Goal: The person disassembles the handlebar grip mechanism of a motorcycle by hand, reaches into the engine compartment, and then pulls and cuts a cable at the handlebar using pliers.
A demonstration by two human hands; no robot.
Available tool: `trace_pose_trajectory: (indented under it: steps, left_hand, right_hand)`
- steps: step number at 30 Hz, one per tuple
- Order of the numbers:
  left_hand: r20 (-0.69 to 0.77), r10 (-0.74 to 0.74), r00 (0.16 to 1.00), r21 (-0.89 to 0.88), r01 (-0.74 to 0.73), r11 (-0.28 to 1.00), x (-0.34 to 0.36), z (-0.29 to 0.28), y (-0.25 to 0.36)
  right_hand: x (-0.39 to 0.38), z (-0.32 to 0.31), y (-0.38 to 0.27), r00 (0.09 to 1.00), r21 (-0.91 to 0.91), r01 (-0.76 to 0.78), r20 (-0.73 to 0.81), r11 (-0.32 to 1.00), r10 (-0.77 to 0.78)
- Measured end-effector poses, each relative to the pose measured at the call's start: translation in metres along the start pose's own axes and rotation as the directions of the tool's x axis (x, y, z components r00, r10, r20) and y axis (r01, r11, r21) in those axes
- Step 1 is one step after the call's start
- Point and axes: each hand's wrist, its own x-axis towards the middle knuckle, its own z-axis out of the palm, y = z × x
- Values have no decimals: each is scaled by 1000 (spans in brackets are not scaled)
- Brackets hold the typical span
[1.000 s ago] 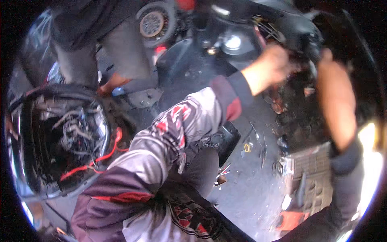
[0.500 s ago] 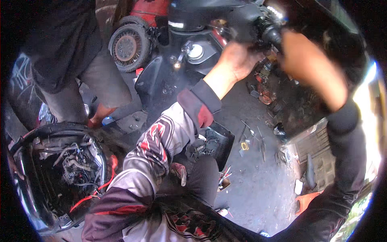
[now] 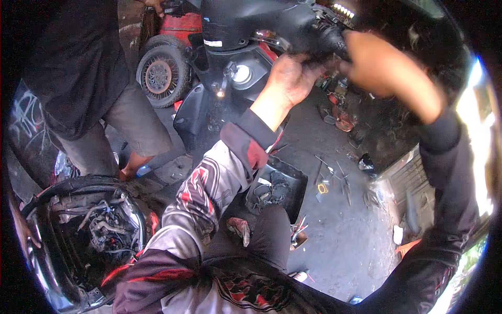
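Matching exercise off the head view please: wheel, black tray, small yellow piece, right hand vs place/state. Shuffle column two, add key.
Column 1
1. Wheel
2. Black tray
3. Small yellow piece
4. Right hand

Column 2
A. On the grey floor, just right of the tray in the picture
B. Blurred, at a dark rounded part
C. Upper left of the picture, next to a red object
D. Has dark parts lying in it

Pairs: 1-C, 2-D, 3-A, 4-B
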Motion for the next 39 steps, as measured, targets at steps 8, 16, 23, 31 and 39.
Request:
trace_pose_trajectory:
  steps: [8, 16, 23, 31, 39]
  left_hand:
    - [-136, -40, 990, -1, 40, 999, -18, 24, 14]
    - [-46, -124, 991, -139, 116, 983, -19, 1, 18]
    - [-371, 120, 921, 433, 57, 900, -93, 46, 20]
    - [712, 467, 525, 690, -650, -320, -37, 104, 116]
    - [500, 241, 832, 866, -487, -115, -11, 87, 132]
  right_hand:
    - [-17, -9, -13, 982, -38, -16, -187, 999, 8]
    - [-15, -50, -16, 680, 5, 262, -711, 965, -181]
    - [3, -39, 10, 812, 175, 277, -568, 945, -133]
    - [5, -34, 17, 791, 206, 283, -602, 937, -107]
    - [12, -35, 9, 725, 79, 310, -664, 947, -182]
